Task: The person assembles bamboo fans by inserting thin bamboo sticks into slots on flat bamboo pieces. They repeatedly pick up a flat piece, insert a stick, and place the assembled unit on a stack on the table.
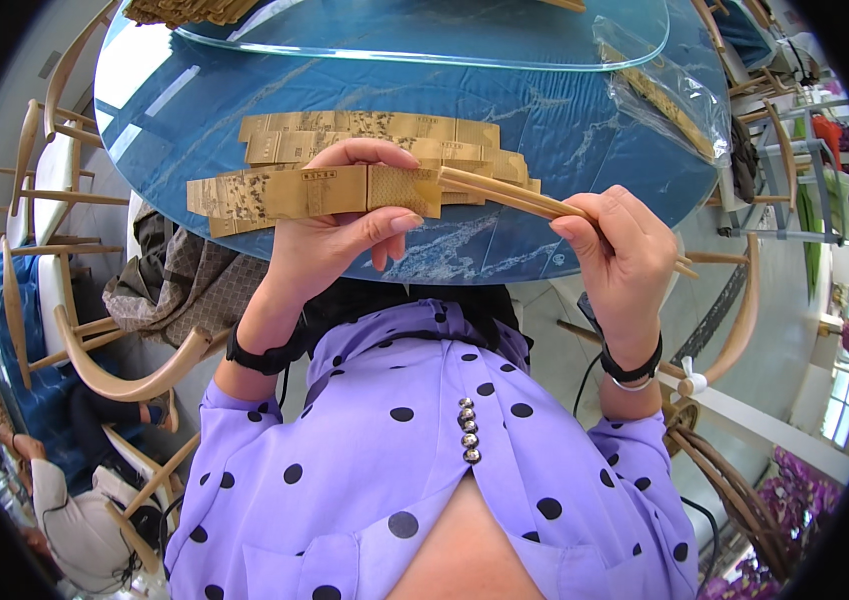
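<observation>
My left hand (330,225) is closed around a long gold paper chopstick sleeve (335,190), thumb in front and fingers curled behind it. In my right hand (628,255) is a pair of light wooden chopsticks (505,192), pinched between thumb and fingers. Their far tips meet the sleeve's right end; whether they are inside it I cannot tell. Beneath and beyond my left hand, several more gold sleeves (375,126) lie overlapping on the blue tabletop (535,130).
A clear plastic bag (680,100) with a gold strip in it lies at the table's right. A raised glass disc (425,58) spans the far side. A brown bundle (190,10) sits far left. Wooden chairs (135,375) stand around, one with a patterned cloth (190,285).
</observation>
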### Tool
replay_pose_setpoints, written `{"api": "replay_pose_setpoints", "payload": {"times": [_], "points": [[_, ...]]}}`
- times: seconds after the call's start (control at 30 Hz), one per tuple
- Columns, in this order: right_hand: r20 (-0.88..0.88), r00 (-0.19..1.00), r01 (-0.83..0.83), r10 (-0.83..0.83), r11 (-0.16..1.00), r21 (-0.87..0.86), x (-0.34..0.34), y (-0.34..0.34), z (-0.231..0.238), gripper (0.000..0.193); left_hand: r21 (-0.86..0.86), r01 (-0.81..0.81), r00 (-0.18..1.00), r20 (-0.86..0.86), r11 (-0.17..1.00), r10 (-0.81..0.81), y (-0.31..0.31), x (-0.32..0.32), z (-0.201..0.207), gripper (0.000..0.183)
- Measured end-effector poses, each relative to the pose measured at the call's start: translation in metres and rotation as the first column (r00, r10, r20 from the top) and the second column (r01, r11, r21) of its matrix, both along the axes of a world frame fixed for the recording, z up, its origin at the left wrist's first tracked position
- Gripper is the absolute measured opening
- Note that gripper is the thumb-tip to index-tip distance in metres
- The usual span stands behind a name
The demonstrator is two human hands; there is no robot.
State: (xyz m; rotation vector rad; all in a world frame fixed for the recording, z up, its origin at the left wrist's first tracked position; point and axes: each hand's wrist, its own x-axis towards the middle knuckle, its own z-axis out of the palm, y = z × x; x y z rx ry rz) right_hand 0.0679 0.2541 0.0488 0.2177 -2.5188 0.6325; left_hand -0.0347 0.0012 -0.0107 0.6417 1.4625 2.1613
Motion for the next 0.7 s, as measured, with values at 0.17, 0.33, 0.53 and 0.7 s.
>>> {"api": "replay_pose_setpoints", "payload": {"times": [0.17, 0.33, 0.53, 0.7], "points": [[0.041, 0.999, 0.006, -0.007, 1.000, 0.017, 0.000, -0.005, -0.002, 0.027, 0.027, -0.037, 0.999, 0.001, 0.999, 0.037, 0.002, 0.000, 0.000, 0.040], [0.187, 0.981, -0.022, 0.048, 0.990, -0.139, 0.003, -0.010, -0.009, 0.028, 0.052, -0.035, 0.999, -0.009, 0.998, 0.035, 0.004, 0.001, -0.001, 0.038], [0.184, 0.980, -0.076, 0.081, 0.997, -0.030, 0.001, -0.007, -0.014, 0.028, 0.042, -0.099, 0.995, -0.008, 0.994, 0.099, 0.009, 0.004, 0.000, 0.038], [0.114, 0.988, -0.114, 0.101, 0.987, 0.116, -0.004, -0.009, -0.020, 0.027, 0.068, -0.190, 0.982, 0.026, 0.979, 0.188, 0.017, 0.008, 0.003, 0.031]]}}
